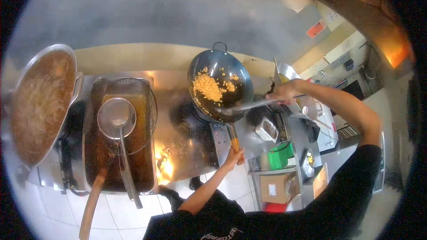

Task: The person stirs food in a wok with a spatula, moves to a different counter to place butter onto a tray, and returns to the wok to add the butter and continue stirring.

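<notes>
A dark wok (pixel 242 69) sits tilted on the stove, with crumbly yellow food (pixel 208 88) spread over its inside. My left hand (pixel 234 158) is closed around the wok's wooden handle (pixel 234 141). From the right, my right hand (pixel 284 92) grips a long metal wok utensil (pixel 255 104). Its far end is down in the wok, at the near side of the food. Motion blur there hides whether it is a ladle or a spatula.
Left of the wok, a strainer (pixel 116 118) rests over a rectangular oil vat (pixel 153 151). A large pot (pixel 73 64) of bubbling brown liquid stands at far left. A metal container (pixel 267 130), a green container (pixel 279 155) and a cardboard box (pixel 272 188) are at right.
</notes>
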Motion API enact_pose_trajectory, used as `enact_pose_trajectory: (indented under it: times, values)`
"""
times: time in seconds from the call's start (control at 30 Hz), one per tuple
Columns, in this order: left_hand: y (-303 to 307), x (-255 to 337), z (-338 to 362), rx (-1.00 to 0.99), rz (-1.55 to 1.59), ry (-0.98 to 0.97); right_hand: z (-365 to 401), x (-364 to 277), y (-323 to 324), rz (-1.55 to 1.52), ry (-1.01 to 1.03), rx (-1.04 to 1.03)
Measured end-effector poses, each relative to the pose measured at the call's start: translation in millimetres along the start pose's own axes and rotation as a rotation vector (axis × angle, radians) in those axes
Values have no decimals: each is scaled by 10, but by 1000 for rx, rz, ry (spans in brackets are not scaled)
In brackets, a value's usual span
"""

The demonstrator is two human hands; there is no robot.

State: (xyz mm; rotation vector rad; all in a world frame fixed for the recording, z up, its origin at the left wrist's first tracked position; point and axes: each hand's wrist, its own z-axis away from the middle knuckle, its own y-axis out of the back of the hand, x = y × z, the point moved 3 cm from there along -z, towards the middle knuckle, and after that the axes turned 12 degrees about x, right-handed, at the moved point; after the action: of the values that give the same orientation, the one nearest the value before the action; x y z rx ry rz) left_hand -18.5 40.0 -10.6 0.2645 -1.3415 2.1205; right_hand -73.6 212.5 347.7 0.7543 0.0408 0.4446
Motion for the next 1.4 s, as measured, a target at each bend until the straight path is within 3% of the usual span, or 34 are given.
enact_pose_trajectory:
  times: [0.07,0.13,0.2,0.33,0.4,0.47,0.53,0.6,0.67,0.7,0.8,0.83,0.93,0.97,1.0,1.07,1.1,1.2,1.23,1.27,1.33,1.4]
  values:
    - [20,34,57,4,-57,-91,228,-8,50,18,-119,-242]
    - [26,22,77,0,-41,-52,-117,-72,-130,89,-54,-154]
    - [3,31,75,-6,-35,-26,-457,-195,-230,-242,31,41]
    - [52,59,-19,-27,12,-31,-464,65,-134,-345,110,62]
    - [118,80,102,-26,-16,9,-274,230,-206,-252,-179,-134]
    - [171,109,179,-69,-39,-2,-322,100,-459,-337,-182,-171]
    - [129,209,249,7,-50,-22,-538,-171,-670,149,114,241]
    - [181,205,257,-16,-67,-29,-944,220,-1212,-134,367,333]
    - [303,159,160,-16,-94,-67,-886,491,-1604,146,448,395]
    - [359,178,155,-61,-197,-63,-876,726,-1771,102,408,566]
    - [270,313,329,7,-162,-148,-1369,792,-1638,246,437,727]
    - [234,353,386,-3,-167,-92,-847,179,-1363,-217,41,534]
    - [162,432,453,8,-171,-91,-991,231,-1825,-234,73,348]
    - [150,452,464,14,-190,-111,-1045,581,-2045,-74,434,600]
    - [142,428,438,24,-190,-108,-1033,698,-2009,-80,441,593]
    - [161,362,390,76,-170,-107,-1050,964,-1801,-42,268,579]
    - [188,330,388,110,-173,-66,-1281,863,-1717,-46,229,660]
    - [190,252,320,203,-112,-20,-1241,574,-1938,-164,320,564]
    - [206,278,316,212,-119,-27,-1084,699,-2076,-90,438,705]
    - [227,266,304,208,-113,-39,-1083,899,-2030,-92,451,708]
    - [203,175,249,196,-92,-56,-1190,1328,-1903,-132,252,610]
    - [215,76,208,233,-193,-113,-1318,1230,-1757,-120,289,683]
